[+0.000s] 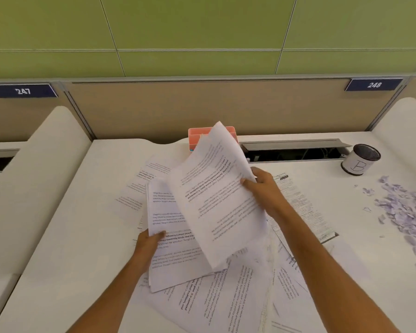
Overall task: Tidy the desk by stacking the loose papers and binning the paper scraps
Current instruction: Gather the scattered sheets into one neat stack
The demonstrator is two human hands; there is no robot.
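Observation:
Printed white sheets lie scattered over the middle of the white desk [87, 212]. My left hand [149, 243] grips the left edge of a gathered stack of papers [171, 251], thumb on top. My right hand [262, 188] pinches the right edge of a few raised sheets [216, 195] that tilt above the stack. More loose papers [226, 304] spread below and to the right, under my right forearm. A pile of lilac paper scraps [404, 212] lies at the desk's right side.
A small black-and-white bin [359, 161] marked with a letter stands at the back right, near the scraps. A pink organiser [197, 135] sits at the back behind the raised sheets. An open cable slot [293, 150] runs along the rear. Partitions flank the desk.

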